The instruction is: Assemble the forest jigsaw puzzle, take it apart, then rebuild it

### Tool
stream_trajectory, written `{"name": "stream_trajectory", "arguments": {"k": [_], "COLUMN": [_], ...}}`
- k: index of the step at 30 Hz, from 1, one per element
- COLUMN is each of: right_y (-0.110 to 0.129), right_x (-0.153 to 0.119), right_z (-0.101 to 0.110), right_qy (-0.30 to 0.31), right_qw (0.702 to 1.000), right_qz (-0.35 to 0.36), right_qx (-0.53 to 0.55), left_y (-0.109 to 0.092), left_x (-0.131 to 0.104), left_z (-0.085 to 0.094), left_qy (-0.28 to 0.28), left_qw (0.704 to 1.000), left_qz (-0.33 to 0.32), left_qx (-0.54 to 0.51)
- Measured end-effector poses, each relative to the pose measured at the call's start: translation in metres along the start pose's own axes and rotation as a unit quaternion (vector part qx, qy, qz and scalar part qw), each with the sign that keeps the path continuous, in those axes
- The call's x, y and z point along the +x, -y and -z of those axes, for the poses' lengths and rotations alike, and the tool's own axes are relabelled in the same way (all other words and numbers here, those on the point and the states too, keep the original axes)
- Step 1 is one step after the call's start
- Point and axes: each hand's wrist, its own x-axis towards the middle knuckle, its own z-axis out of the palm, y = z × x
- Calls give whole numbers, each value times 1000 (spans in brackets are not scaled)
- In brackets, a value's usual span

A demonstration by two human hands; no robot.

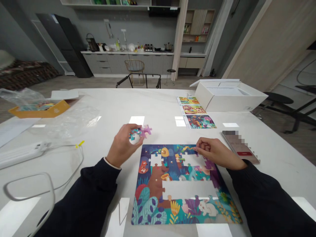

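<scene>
A colourful jigsaw puzzle (155, 182) lies on the white table, with white gaps at its upper left, upper right and centre. Above its top left corner, my left hand (125, 143) is closed around several puzzle pieces (145, 131), a pink-purple one and teal ones among them. My right hand (209, 149) is at the puzzle's upper right edge, thumb and index finger pinched beside the upper right gap. Whether a piece is between those fingertips cannot be made out.
Beyond the puzzle are a picture sheet (201, 121) and an open white box (229, 95). A phone (240, 148) lies right. At left are a power strip (24, 154) with cables, clear plastic (71, 120) and an orange box (50, 110) of pieces.
</scene>
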Motion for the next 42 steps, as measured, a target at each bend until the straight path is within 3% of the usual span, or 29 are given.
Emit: {"name": "stream_trajectory", "arguments": {"k": [2, 5, 9, 13, 17, 22, 24, 27, 32, 42], "right_y": [2, 14, 40, 49, 33, 3, -5, -9, -11, -16], "right_x": [-1, -5, -14, -15, -11, -5, -4, -2, 0, 1], "right_z": [-1, -5, -15, -21, -9, 16, 20, 17, 11, 9], "right_qy": [4, 42, 99, 58, 30, -62, -59, -35, -34, -36], "right_qw": [1000, 995, 987, 990, 990, 994, 989, 992, 994, 993], "right_qz": [-4, -8, 33, 57, 30, -3, -19, -31, -37, -41], "right_qx": [25, 89, 119, 116, 137, -91, -136, -116, -99, -106], "left_y": [-28, -60, -83, -90, -86, -94, -105, -122, -132, -131], "left_x": [-6, -18, -28, -28, -16, 10, 17, 20, 10, 4], "left_z": [-4, -13, -20, -21, -25, -44, -57, -77, -102, -115], "left_qy": [36, 91, 138, 152, 161, 238, 276, 316, 341, 358], "left_qw": [996, 980, 962, 955, 953, 934, 922, 910, 902, 900], "left_qz": [-57, -77, -81, -87, -80, -131, -151, -173, -183, -167], "left_qx": [-58, -160, -223, -239, -242, -230, -225, -206, -192, -185]}}
